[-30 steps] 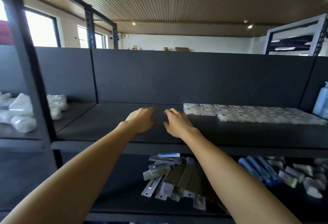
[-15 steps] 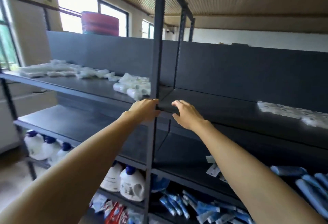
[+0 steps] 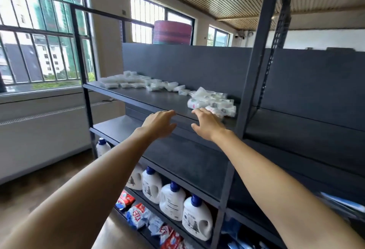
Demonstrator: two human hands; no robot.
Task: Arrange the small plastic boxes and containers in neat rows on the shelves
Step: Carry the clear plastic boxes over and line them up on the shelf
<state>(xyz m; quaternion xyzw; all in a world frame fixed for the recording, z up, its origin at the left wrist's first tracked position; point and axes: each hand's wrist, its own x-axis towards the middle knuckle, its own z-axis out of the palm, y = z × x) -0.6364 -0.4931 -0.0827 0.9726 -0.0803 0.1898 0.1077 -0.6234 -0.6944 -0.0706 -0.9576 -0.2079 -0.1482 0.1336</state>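
Small clear plastic boxes (image 3: 138, 82) lie scattered along the back of the top dark shelf (image 3: 150, 100) of the left bay. A loose heap of white packets and small containers (image 3: 213, 101) sits at that shelf's right end, beside the upright post. My left hand (image 3: 160, 123) reaches toward the shelf's front edge with fingers extended and nothing in it. My right hand (image 3: 207, 124) is stretched out just short of the heap, fingers spread, also holding nothing.
A dark metal post (image 3: 254, 79) divides the two bays. White detergent jugs (image 3: 171, 199) with blue caps stand on a low shelf, with red and blue packets (image 3: 138, 213) below them. A stack of pink tubs (image 3: 171, 32) stands behind the rack. Barred windows (image 3: 39, 41) fill the left wall.
My view has swung left from the right bay with its neat row of boxes to the left bay. Both hands stay outstretched and now reach toward the heap on the left shelf.
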